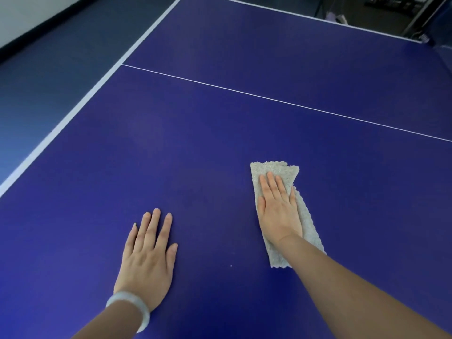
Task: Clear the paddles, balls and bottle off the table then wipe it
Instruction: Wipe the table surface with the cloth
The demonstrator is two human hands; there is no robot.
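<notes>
Right hand (278, 209): fingers flat, pressing grey cloth (305, 221) onto blue tabletop (195, 143). Left hand (149, 255): spread, braced on tabletop. No paddles, balls, bottle visible. Risk: cloth bunching under uneven pressure, leaving streaks.

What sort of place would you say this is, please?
Most likely an indoor table-tennis room: the large dark-blue table has a white edge stripe and a thin white centre line, blue sports-style flooring lies beside it, and the right hand presses a grey fluffy cloth flat on it.
</notes>
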